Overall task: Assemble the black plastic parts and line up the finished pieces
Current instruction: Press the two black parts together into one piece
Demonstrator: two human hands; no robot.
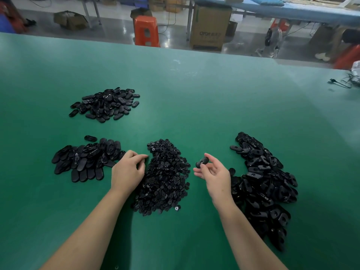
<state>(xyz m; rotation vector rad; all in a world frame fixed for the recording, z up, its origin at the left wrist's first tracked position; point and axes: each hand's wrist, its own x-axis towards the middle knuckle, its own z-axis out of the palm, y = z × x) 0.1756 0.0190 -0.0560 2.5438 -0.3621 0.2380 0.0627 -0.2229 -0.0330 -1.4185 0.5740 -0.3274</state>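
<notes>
Green matted table (194, 98) carries four black plastic heaps; far edge meets workshop floor. Right hand (214, 172) pinches an oval black plastic piece (202, 162); left hand (127, 172), fingers curled, touches the middle heap of small black plastic parts (165, 180).

- left hand (127, 170): fingertips curling under at the 9 o'clock edge of the small-parts pile (165, 178); any part between them is staying hidden.
- right hand (213, 172): fingers covering part of the oval piece (202, 162); its far face is not showing.
- both forearms: running out of frame at 6 o'clock.
- right pile (265, 184): its 7 o'clock side is lying behind the right forearm.
- cable (340, 82) at 3 o'clock: running off the edge.
- carton (209, 26) print: blurring, unreadable.
</notes>
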